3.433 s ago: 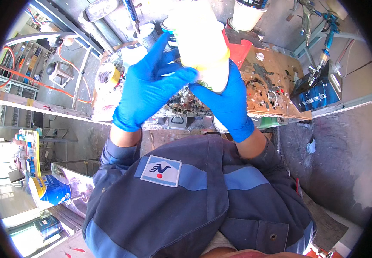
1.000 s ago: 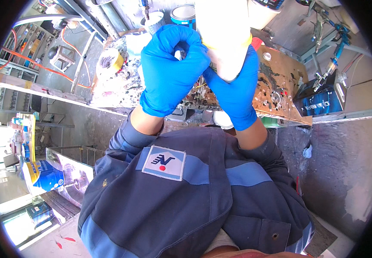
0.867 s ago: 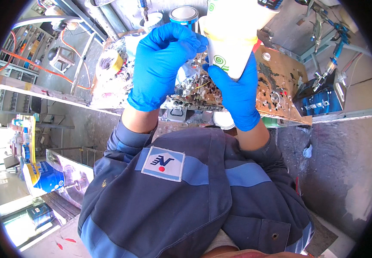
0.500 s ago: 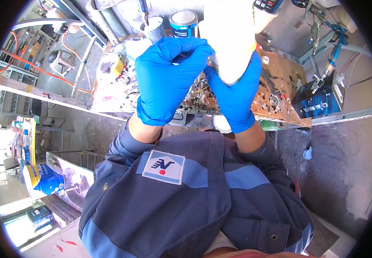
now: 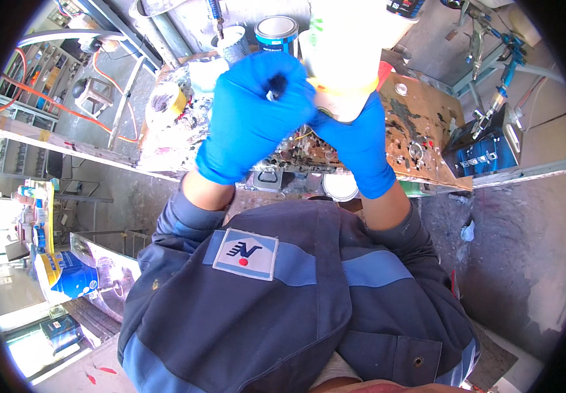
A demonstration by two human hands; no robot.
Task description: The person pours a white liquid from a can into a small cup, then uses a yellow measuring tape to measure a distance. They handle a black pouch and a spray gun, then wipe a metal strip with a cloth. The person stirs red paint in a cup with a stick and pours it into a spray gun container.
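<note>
1. Seemingly under way: the white cup point(image 5: 343, 49) is held above the bench point(image 5: 430, 108) in the right hand point(image 5: 363, 144); the left hand point(image 5: 250, 121) curls narrow beside its yellow band point(image 5: 347, 86) — grip and remaining work unclear.
2. The cup sits upper centre — long axis near vertical, tapered end downward.

A can point(image 5: 277, 29) stands on the bench point(image 5: 171, 147) behind the left hand point(image 5: 247, 121), spray guns point(image 5: 513, 44) to the right
</note>
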